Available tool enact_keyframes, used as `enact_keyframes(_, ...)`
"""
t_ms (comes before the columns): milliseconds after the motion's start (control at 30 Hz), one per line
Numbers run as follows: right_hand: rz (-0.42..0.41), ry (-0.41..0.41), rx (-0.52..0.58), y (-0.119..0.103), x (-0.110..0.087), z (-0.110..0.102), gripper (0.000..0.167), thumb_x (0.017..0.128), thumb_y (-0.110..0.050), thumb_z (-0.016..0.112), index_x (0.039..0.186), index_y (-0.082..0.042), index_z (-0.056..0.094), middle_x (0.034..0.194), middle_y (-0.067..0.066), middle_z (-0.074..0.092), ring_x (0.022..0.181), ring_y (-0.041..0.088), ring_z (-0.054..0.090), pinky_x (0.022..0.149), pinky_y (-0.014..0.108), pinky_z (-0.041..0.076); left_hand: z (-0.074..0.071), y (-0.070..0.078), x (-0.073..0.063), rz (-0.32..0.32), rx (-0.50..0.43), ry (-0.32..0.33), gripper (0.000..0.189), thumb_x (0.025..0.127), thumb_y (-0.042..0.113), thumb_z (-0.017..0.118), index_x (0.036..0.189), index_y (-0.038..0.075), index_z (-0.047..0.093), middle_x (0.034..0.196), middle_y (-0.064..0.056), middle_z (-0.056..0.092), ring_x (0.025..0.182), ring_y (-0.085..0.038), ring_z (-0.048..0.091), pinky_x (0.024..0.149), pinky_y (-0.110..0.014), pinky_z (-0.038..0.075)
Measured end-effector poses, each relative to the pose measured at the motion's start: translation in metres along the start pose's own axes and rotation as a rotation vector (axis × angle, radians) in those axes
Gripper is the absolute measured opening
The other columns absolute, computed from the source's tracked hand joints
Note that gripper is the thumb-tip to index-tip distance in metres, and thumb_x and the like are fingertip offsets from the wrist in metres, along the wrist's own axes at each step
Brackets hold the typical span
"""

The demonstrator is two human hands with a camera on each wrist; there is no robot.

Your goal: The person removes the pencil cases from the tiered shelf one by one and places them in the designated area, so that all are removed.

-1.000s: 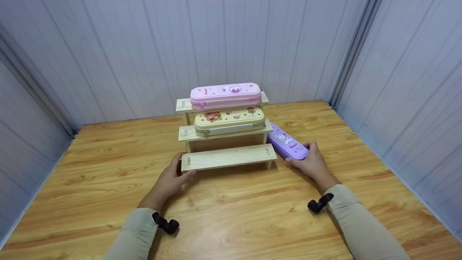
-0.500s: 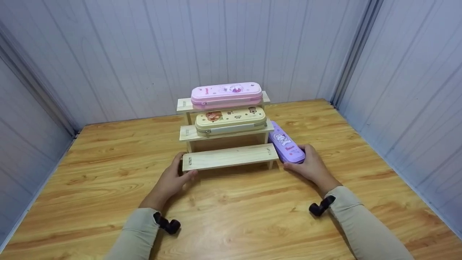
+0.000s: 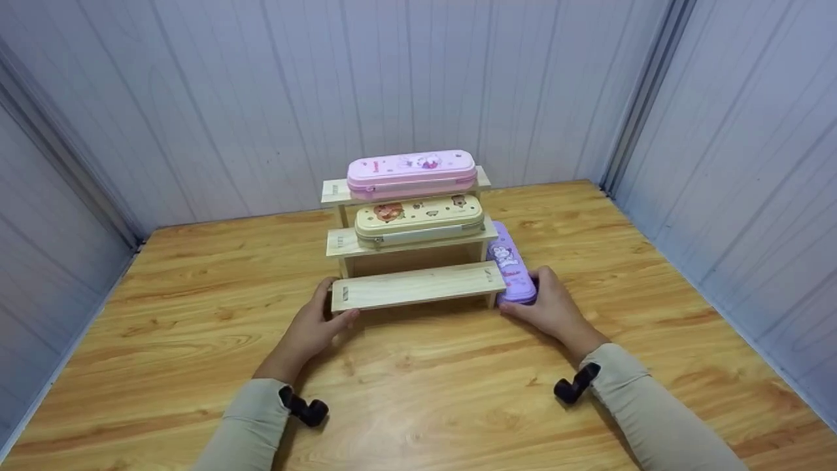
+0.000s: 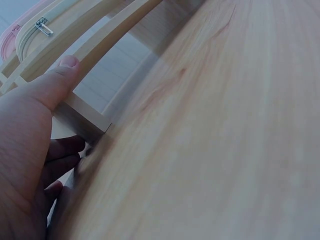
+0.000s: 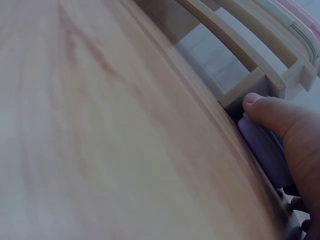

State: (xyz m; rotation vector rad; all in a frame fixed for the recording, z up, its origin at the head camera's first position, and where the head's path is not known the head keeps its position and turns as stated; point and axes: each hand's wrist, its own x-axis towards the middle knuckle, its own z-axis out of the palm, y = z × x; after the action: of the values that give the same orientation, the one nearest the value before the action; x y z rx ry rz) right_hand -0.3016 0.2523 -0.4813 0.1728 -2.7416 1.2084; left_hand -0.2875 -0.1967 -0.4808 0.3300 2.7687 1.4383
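Purple case (image 3: 513, 265), one: swung closer to wooden rack (image 3: 418, 286) than earlier, gripped by right hand (image 3: 552, 311). Left hand (image 3: 310, 327) clasping rack. Pink case (image 3: 412, 171), one; yellow case (image 3: 418, 219), one.

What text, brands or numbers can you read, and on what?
None reads for certain.
Pink case: reddish lettering near the lid's left end, too small to read.
Purple case: reddish lettering on the lid, too small and blurred.
Yellow case: faint marks near the lid's right end; can't tell if text.
Rack: dark marks at the board ends; can't tell if lettering.
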Motion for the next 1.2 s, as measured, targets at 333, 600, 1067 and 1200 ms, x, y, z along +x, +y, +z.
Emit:
enact_keyframes(333,-0.002,-0.016,-0.007,-0.004,-0.002,0.004,0.083,0.076,-0.042,0.09,0.13,-0.001,0.042,0.127,0.022,0.054,0.118,0.035,0.054,0.104,0.05,0.04,-0.001,-0.002,-0.001,-0.007,0.0,0.004,0.093,0.091,0.054,0.071,0.159,0.014,0.023,0.149,-0.019,0.048,0.135,-0.035,0.047,0.113,-0.053,0.034)
enact_keyframes(600,0.05,-0.001,-0.071,-0.008,-0.002,0.004,0.093,0.073,-0.052,0.088,0.136,0.0,0.044,0.13,0.022,0.055,0.122,0.037,0.051,0.107,0.053,0.034,-0.003,-0.001,-0.001,-0.025,0.023,-0.001,0.095,0.089,0.058,0.071,0.159,0.016,0.022,0.153,-0.021,0.043,0.14,-0.039,0.041,0.115,-0.056,0.03)
enact_keyframes(1067,-0.025,0.118,-0.038,-0.036,0.023,-0.009,0.091,0.085,-0.055,0.074,0.152,-0.006,0.036,0.142,0.02,0.048,0.137,0.041,0.037,0.112,0.058,0.028,-0.002,0.0,0.0,-0.036,0.02,-0.002,0.097,0.091,0.057,0.069,0.16,0.013,0.019,0.156,-0.022,0.039,0.143,-0.038,0.037,0.116,-0.055,0.028)
enact_keyframes(1200,-0.053,0.132,0.069,-0.048,0.034,-0.01,0.088,0.086,-0.047,0.077,0.152,-0.006,0.036,0.145,0.019,0.048,0.14,0.039,0.036,0.114,0.057,0.027,-0.001,0.0,0.0,-0.04,0.027,0.003,0.097,0.09,0.058,0.07,0.161,0.014,0.02,0.157,-0.022,0.037,0.144,-0.04,0.035,0.117,-0.056,0.027)
